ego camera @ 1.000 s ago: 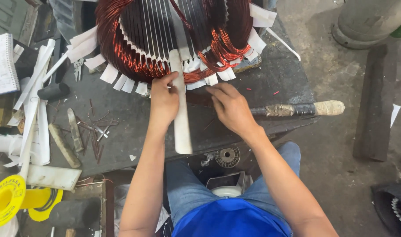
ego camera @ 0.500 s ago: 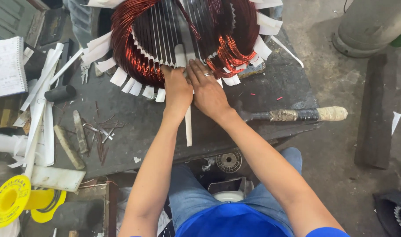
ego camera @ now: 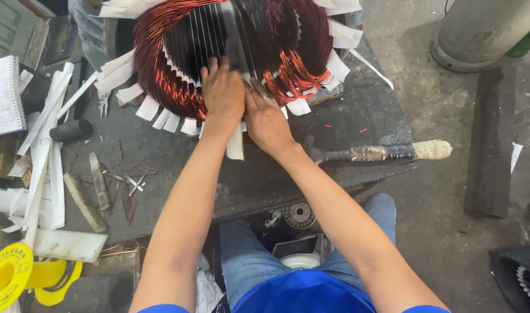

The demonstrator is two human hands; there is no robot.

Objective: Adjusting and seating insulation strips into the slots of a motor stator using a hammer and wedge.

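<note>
A big motor stator (ego camera: 178,64) wound with copper wire lies on the dark workbench (ego camera: 311,174), white insulation paper strips sticking out round its rim. My left hand (ego camera: 223,93) and my right hand (ego camera: 267,116) press side by side on a long white paper strip (ego camera: 235,142), pushed into a slot at the stator's near rim. Only the strip's lower end shows below my hands. The right hand wears a ring.
A hammer with a taped handle (ego camera: 387,152) lies right of my right wrist. Loose white strips (ego camera: 44,150), wooden sticks and wire offcuts litter the left side. A yellow spool (ego camera: 10,275) sits at lower left, a notebook (ego camera: 4,95) at far left.
Both hands have moved up toward the stator, sliding the white strip further into the slot; much less of the strip shows below them now.
</note>
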